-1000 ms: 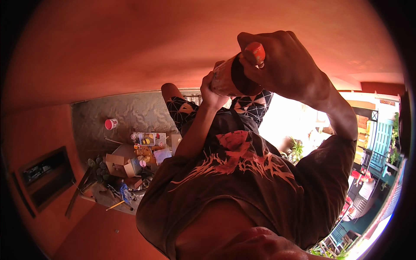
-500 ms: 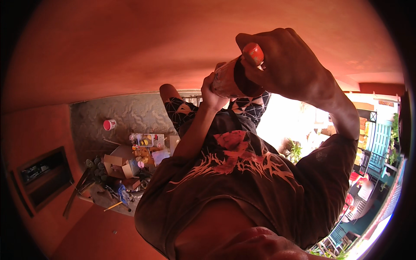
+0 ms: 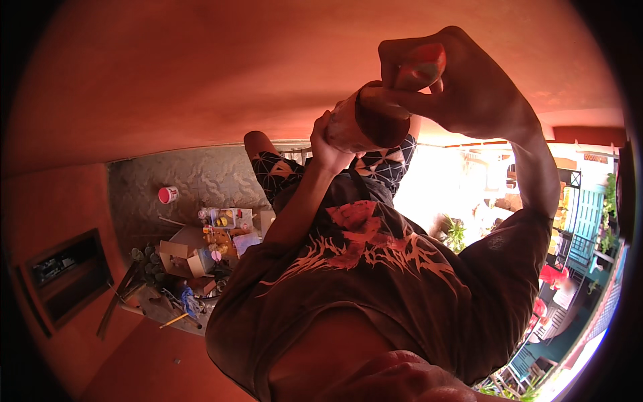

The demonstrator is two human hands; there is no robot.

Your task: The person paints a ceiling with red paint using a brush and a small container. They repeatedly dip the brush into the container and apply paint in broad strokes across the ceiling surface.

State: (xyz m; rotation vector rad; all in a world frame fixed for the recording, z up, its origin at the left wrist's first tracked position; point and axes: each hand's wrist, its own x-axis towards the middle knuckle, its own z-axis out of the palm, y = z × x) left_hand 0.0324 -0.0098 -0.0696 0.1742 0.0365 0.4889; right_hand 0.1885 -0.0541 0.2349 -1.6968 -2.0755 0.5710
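Observation:
My left hand (image 3: 326, 149) is wrapped round a small paint can (image 3: 345, 127), smeared with reddish paint and tilted with its dark mouth to the right. Above that mouth my right hand (image 3: 469, 84) is closed on a paintbrush (image 3: 422, 67). Only the rounded red end of its handle shows; the bristles are hidden behind the fingers. Some fingers of the right hand overlap the can's rim, and I cannot tell whether they touch it. Both hands are close to the orange-red wall (image 3: 221, 74).
On the floor to the left stand a pink-and-white bucket (image 3: 168, 195), an open cardboard box (image 3: 184, 258) and a plastic tray of small items (image 3: 224, 218). A dark recess (image 3: 70, 271) is set in the left wall. Plants (image 3: 455, 231) and turquoise slats (image 3: 589, 211) lie in brightness at right.
My right hand has risen slightly and shifted right with the paintbrush, whose handle end has turned and shows more. The left hand and the paint can have hardly moved.

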